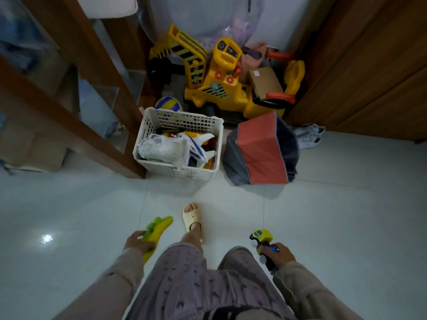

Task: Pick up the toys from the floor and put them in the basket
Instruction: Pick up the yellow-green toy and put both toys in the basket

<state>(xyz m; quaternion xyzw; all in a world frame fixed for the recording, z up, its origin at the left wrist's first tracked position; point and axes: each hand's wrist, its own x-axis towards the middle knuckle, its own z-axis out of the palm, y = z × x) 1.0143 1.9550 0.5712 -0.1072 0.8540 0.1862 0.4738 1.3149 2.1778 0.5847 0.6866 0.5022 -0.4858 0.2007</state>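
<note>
A white slatted basket stands on the floor ahead of me, holding a white toy plane, a crumpled plastic bag and other toys. My left hand grips a yellow-green toy at hip height on the left. My right hand grips a small yellow toy truck with white wheels on the right. Both hands are well short of the basket, over bare tiles.
A large yellow ride-on excavator and a volleyball sit behind the basket. A folded red-and-grey box lies to its right. Wooden table legs stand on the left, a wooden door on the right. My slippered foot steps forward.
</note>
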